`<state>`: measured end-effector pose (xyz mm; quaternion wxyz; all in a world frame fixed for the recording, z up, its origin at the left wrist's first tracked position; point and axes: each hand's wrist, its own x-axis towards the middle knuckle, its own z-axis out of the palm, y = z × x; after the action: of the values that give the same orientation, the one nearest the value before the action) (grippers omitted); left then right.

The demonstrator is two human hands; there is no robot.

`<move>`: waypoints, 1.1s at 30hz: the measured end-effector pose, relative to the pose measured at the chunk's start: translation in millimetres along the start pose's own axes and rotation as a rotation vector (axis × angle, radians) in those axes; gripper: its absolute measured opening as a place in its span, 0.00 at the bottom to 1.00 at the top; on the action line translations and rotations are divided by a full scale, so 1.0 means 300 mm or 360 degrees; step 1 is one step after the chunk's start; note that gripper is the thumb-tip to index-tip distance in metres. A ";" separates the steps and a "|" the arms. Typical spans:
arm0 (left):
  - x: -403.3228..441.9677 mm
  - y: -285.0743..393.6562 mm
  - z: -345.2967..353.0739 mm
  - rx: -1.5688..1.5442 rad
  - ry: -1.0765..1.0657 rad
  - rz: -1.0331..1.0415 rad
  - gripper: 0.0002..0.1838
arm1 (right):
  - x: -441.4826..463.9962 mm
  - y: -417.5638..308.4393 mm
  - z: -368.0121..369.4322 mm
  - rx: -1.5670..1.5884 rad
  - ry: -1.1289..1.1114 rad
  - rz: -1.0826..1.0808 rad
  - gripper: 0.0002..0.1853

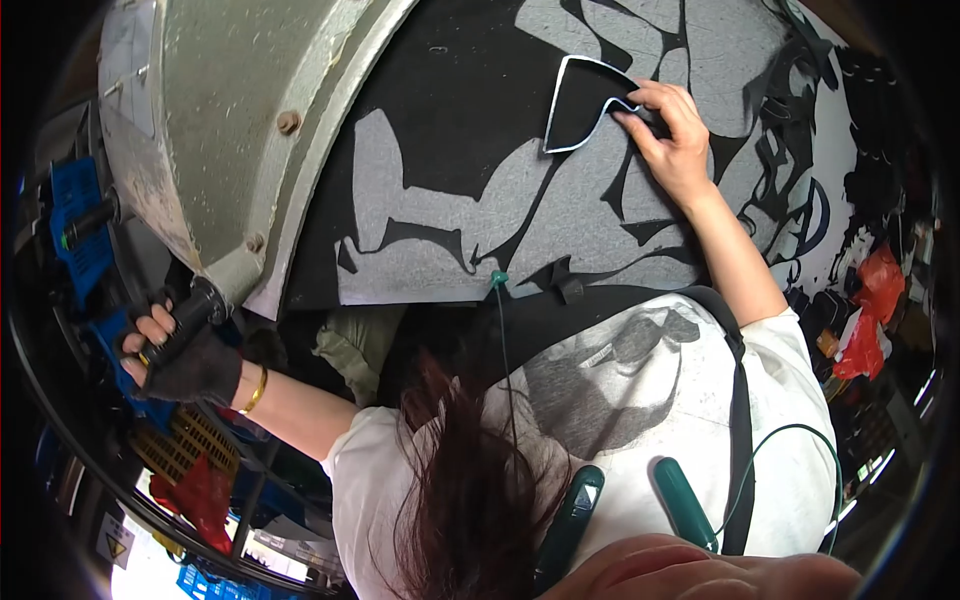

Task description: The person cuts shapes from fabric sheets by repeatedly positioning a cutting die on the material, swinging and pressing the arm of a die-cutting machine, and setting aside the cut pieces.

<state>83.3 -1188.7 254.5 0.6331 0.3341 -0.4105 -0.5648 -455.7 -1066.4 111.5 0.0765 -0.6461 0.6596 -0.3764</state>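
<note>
My left hand [190, 365], in a dark fingerless glove, is wrapped round a black handle [188, 318] on the lower end of a big grey-green metal machine arm [235, 120]. My bare right hand [675, 135] pinches the right end of a thin metal cutting die [550, 110], an open outline with a curved notch. That die rests on a dark sheet [440, 90], which shows many cut-out gaps with a grey surface [440, 265] beneath. My right thumb and fingers hide the die's right end.
Curled dark scraps [780, 140] lie at the sheet's right side. Red plastic bags [870, 310] are at far right. Blue crates [80, 225] and a yellow basket [185, 445] stand at left. A green cord [505, 340] hangs near the front edge.
</note>
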 end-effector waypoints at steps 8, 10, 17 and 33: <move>0.000 -0.006 -0.022 -0.0014 -0.0025 0.0042 0.17 | -0.063 -0.153 -0.039 0.0226 -0.0323 -0.0214 0.11; 0.003 -0.004 -0.038 -0.0040 -0.0035 0.0046 0.17 | -0.110 -0.220 -0.025 0.0457 -0.0498 -0.0311 0.11; -0.002 0.005 -0.048 -0.0026 -0.0086 0.0019 0.16 | -0.178 -0.272 0.011 0.0623 -0.0614 -0.0329 0.12; -0.008 -0.027 0.090 0.0186 0.0301 0.0194 0.15 | 0.031 -0.071 -0.040 0.0148 -0.0368 -0.0006 0.29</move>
<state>55.5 -1186.3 259.0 0.6815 0.3966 -0.4007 -0.4665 -447.2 -1067.6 136.3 0.1812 -0.6822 0.6270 -0.3296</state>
